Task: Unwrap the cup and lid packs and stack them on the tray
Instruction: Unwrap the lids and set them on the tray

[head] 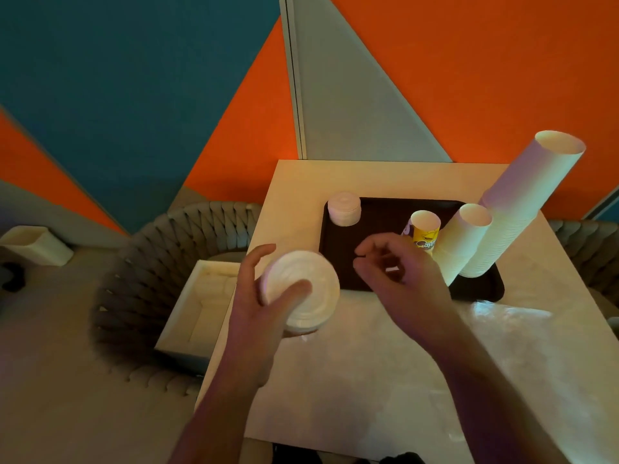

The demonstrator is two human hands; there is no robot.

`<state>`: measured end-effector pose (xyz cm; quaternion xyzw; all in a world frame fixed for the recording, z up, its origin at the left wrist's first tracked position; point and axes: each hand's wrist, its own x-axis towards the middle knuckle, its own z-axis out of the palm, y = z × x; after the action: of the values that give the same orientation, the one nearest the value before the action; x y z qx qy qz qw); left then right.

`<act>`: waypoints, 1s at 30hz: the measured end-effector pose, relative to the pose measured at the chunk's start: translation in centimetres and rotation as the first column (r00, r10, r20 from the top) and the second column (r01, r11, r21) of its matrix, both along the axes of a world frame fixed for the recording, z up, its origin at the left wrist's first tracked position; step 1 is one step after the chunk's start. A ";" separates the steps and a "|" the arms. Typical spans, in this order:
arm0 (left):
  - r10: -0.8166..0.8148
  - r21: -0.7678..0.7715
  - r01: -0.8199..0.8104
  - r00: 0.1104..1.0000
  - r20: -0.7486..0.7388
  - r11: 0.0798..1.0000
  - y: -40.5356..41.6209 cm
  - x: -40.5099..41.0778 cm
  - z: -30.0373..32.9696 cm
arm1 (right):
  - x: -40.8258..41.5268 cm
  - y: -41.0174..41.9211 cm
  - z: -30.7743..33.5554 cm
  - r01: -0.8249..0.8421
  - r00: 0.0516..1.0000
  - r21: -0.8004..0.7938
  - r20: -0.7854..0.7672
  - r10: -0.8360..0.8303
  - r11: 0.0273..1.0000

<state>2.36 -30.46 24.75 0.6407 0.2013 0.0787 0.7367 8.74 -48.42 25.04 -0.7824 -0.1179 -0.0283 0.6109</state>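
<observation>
My left hand (261,296) grips a stack of white lids (301,289) above the table's left edge, thumb across the top lid. My right hand (395,266) hovers over the front of the dark tray (378,212), fingers loosely curled and holding nothing that I can see. On the tray stand a short stack of white lids (344,209) at the back left, a yellow printed cup (423,234), a medium stack of white cups (465,239) and a tall leaning stack of white cups (522,199) at the right.
Clear plastic wrap (485,329) lies on the pale table (351,380) near the front right. An open white box (197,313) sits on a woven grey chair (140,279) to the left. Another white container (37,244) stands on the floor at far left.
</observation>
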 end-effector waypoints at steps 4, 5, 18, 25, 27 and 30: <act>-0.004 0.315 -0.010 0.999 0.045 0.949 1.4 0.4 -0.8 | -0.1 2.5 0.7 -0.256 0.960 -0.272 0.037 0.276 0.928; -0.008 0.335 -0.010 0.999 0.050 0.942 1.8 0.7 -1.0 | -0.1 2.9 0.7 -0.329 0.937 -0.338 -0.002 0.349 0.882; -0.154 0.446 0.186 0.982 -0.107 0.876 6.1 4.8 -2.6 | 2.0 9.8 -0.1 -0.275 0.951 -0.591 -0.052 0.304 0.758; -0.364 0.359 0.361 0.929 -0.063 0.861 8.8 6.3 -3.4 | 3.4 10.6 -1.0 -0.242 0.969 -0.530 -0.098 0.225 0.813; -0.407 0.318 0.400 0.912 -0.047 0.860 9.5 6.6 -3.4 | 3.6 10.9 -1.1 -0.239 0.971 -0.490 -0.109 0.213 0.838; -0.452 0.187 0.451 0.891 -0.038 0.873 10.3 6.6 -3.4 | 3.6 11.2 -1.1 -0.234 0.969 -0.369 -0.166 0.184 0.900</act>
<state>8.99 -20.16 21.31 0.7372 0.0354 -0.0741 0.6706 12.31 -37.23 23.95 -0.8702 -0.1654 0.1109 0.4507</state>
